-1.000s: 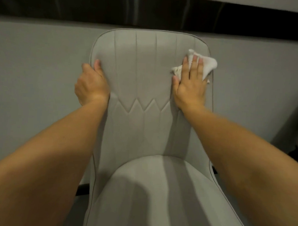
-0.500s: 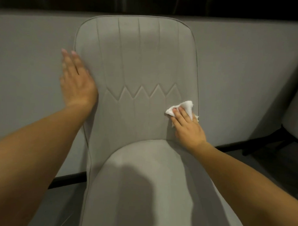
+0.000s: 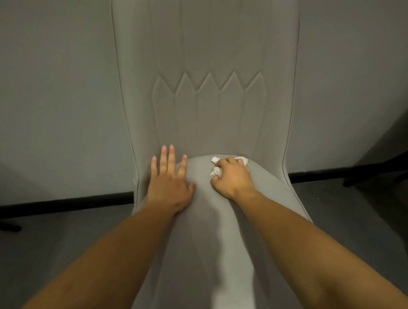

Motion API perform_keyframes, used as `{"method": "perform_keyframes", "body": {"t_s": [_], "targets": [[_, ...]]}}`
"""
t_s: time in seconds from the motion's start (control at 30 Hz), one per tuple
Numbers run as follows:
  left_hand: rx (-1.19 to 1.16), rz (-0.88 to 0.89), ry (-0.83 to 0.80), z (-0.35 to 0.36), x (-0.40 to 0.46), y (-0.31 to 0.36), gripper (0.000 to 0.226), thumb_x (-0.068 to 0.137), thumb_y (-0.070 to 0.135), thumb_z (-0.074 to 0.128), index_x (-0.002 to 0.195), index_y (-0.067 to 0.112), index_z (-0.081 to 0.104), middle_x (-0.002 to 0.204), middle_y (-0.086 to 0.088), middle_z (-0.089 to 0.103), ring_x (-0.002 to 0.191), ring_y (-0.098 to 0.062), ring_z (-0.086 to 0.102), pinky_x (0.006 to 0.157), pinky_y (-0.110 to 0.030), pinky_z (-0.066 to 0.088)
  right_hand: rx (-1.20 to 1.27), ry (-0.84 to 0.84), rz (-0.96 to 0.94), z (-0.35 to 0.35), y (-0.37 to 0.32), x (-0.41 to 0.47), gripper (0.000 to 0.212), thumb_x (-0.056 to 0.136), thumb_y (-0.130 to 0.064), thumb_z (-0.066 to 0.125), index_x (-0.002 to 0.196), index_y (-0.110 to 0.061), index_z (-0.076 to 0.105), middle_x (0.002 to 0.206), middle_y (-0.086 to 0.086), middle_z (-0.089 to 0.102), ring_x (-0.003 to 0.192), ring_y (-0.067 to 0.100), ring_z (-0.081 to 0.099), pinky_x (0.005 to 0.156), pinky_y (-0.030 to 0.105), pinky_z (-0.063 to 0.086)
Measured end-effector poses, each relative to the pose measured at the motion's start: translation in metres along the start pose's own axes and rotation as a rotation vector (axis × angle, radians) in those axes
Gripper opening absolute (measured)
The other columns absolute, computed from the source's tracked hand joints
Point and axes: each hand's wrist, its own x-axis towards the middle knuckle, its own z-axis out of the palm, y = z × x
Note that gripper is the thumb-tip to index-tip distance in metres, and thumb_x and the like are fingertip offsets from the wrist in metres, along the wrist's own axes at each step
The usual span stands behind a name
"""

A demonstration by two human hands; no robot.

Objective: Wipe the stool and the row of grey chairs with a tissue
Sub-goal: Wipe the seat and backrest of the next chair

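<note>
A grey upholstered chair (image 3: 207, 103) with a zigzag-stitched backrest fills the middle of the head view. My right hand (image 3: 232, 177) grips a crumpled white tissue (image 3: 216, 169) and presses it on the back of the seat, where seat meets backrest. My left hand (image 3: 169, 178) lies flat with straight fingers on the seat's left rear part, fingertips reaching the foot of the backrest. Both forearms stretch over the seat toward me.
A plain grey wall (image 3: 50, 91) stands right behind the chair, with a black skirting strip (image 3: 69, 201) along the floor. Dark legs of a neighbouring chair (image 3: 383, 171) show at the right edge. Grey floor (image 3: 44, 252) lies either side.
My right hand slid the tissue down the right side of the backrest onto the seat. My left hand left the backrest's left edge and now lies flat on the seat.
</note>
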Motion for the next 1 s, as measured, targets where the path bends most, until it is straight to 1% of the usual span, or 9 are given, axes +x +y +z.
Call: {"method": "perform_keyframes", "body": {"t_s": [0.1,0.2,0.23,0.3,0.43,0.63,0.77,0.93,1.0], "targets": [[-0.152,-0.006,-0.129,0.017,-0.004,-0.001,0.078,0.089,0.069,0.006,0.155,0.028,0.008,0.161,-0.013,-0.01,0.144,-0.027,-0.024,0.116,-0.045,-0.011,-0.055,0.029,-0.013,0.015,0.003,-0.005,0.057,0.081,-0.05,0.042,0.136,-0.035,0.047,0.142,-0.003,0.044,0.134,0.024,0.03,0.111,0.052,0.018],[-0.278,0.036,-0.224,0.024,0.005,-0.003,0.084,0.084,0.077,0.0,0.154,0.031,0.002,0.162,-0.006,-0.004,0.146,-0.019,-0.017,0.118,-0.04,-0.006,-0.076,0.005,0.02,0.021,0.004,0.001,0.067,0.087,-0.07,0.026,0.147,-0.041,0.028,0.16,-0.004,0.02,0.148,0.024,0.008,0.115,0.056,-0.003],[-0.28,0.036,-0.229,0.026,0.006,-0.004,0.084,0.084,0.077,0.0,0.154,0.032,0.001,0.162,-0.005,-0.004,0.146,-0.018,-0.015,0.118,-0.039,-0.005,-0.082,-0.023,0.025,0.022,0.004,0.004,0.07,0.088,-0.074,0.021,0.149,-0.041,0.025,0.162,-0.006,0.015,0.149,0.023,0.004,0.115,0.056,-0.005],[-0.261,0.027,-0.223,0.026,0.004,-0.003,0.082,0.085,0.077,0.001,0.154,0.032,-0.001,0.162,-0.004,-0.003,0.147,-0.018,-0.013,0.118,-0.039,-0.004,-0.08,-0.072,0.028,0.02,0.003,0.008,0.067,0.092,-0.073,0.022,0.15,-0.039,0.027,0.163,-0.009,0.013,0.15,0.022,0.005,0.117,0.057,0.003],[-0.254,0.027,-0.274,0.02,0.004,-0.001,0.08,0.088,0.074,0.003,0.154,0.031,-0.006,0.162,-0.005,-0.008,0.147,-0.019,-0.013,0.118,-0.039,-0.006,-0.031,-0.07,0.037,0.014,-0.001,0.009,0.053,0.102,-0.055,0.033,0.148,-0.029,0.038,0.16,-0.004,0.024,0.147,0.021,0.015,0.114,0.052,0.022],[-0.252,0.016,-0.49,-0.004,-0.01,-0.003,0.077,0.093,0.066,0.006,0.152,0.023,-0.017,0.159,-0.007,-0.022,0.144,-0.021,-0.023,0.118,-0.042,-0.006,-0.052,-0.115,0.037,-0.005,-0.01,-0.014,0.047,0.102,-0.041,0.043,0.141,-0.016,0.046,0.14,0.007,0.046,0.134,0.028,0.033,0.107,0.045,0.037],[-0.2,0.036,-0.666,-0.036,-0.058,-0.01,0.08,0.093,0.066,0.015,0.151,0.024,-0.019,0.157,-0.006,-0.028,0.143,-0.024,-0.026,0.117,-0.047,-0.007,-0.053,-0.194,0.059,-0.037,-0.019,-0.028,0.045,0.099,-0.042,0.047,0.129,-0.011,0.056,0.127,0.013,0.053,0.12,0.033,0.043,0.101,0.04,0.036],[-0.151,-0.015,-0.815,-0.089,-0.129,-0.03,0.077,0.094,0.065,0.017,0.154,0.023,-0.007,0.16,-0.011,-0.015,0.145,-0.029,-0.02,0.117,-0.05,-0.008,0.092,-0.228,0.052,-0.087,-0.047,-0.068,0.044,0.093,-0.039,0.058,0.126,-0.01,0.06,0.121,0.015,0.056,0.114,0.035,0.046,0.1,0.039,0.035],[-0.143,-0.036,-0.813,-0.117,-0.154,-0.032,0.076,0.094,0.065,0.016,0.154,0.023,-0.005,0.161,-0.011,-0.012,0.145,-0.03,-0.02,0.117,-0.051,-0.007,0.109,-0.212,0.038,-0.111,-0.059,-0.088,0.044,0.092,-0.037,0.062,0.125,-0.009,0.062,0.118,0.016,0.057,0.113,0.035,0.048,0.099,0.038,0.037]]}}
